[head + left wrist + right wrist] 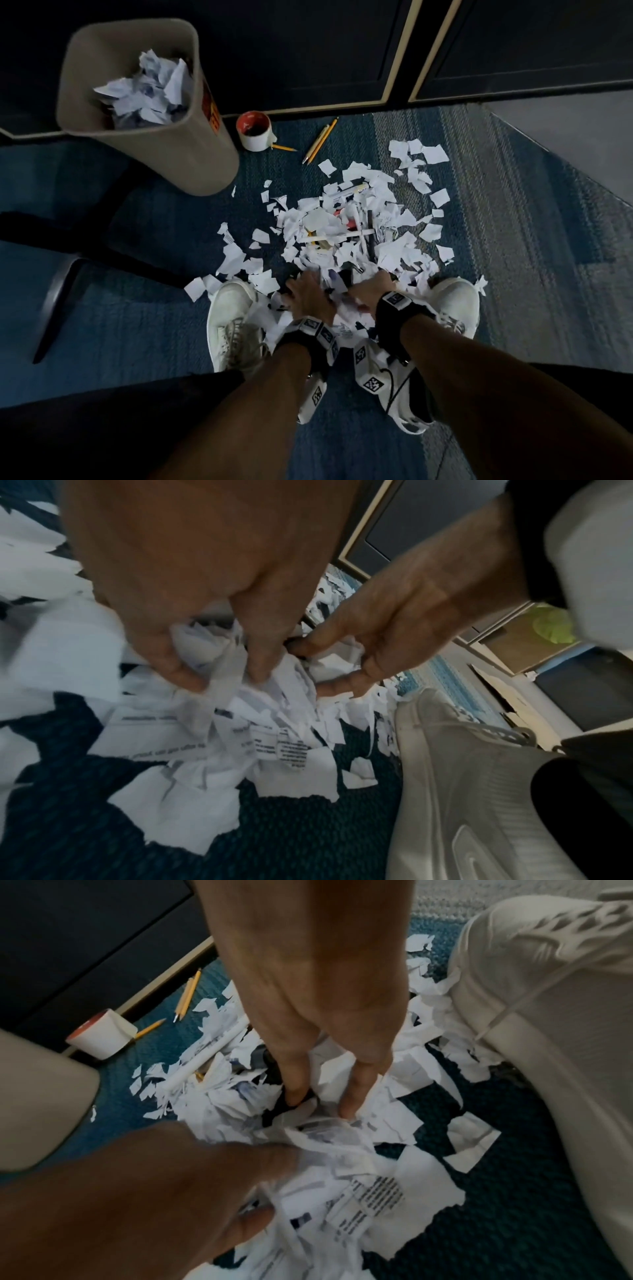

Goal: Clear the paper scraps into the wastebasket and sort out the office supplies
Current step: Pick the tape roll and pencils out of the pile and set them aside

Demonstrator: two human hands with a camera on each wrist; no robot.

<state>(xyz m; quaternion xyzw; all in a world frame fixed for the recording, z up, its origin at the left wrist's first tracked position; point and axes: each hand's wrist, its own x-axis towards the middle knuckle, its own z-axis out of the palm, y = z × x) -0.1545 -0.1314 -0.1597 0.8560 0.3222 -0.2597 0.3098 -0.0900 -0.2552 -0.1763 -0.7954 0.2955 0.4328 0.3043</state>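
Note:
Torn white paper scraps (342, 219) lie heaped on the blue carpet, with a white marker (352, 190), a black pen (370, 233) and other supplies half buried in them. The beige wastebasket (191, 154) stands at the back left, holding crumpled paper. Low between my shoes, my left hand (308, 298) grips a bunch of scraps (205, 645) in curled fingers. My right hand (368, 287) is just beside it, its straight fingers (294, 1085) pushed down into the pile. Both hands are close together in the right wrist view, the left hand (270, 1183) nearest the camera.
A white mug with a red inside (255, 132) lies tipped over by the wastebasket, with yellow pencils (320, 140) beside it. Dark cabinet doors (308, 51) close off the back. My white shoes (233, 318) (455, 301) flank the hands. A dark chair leg (61, 284) stands left.

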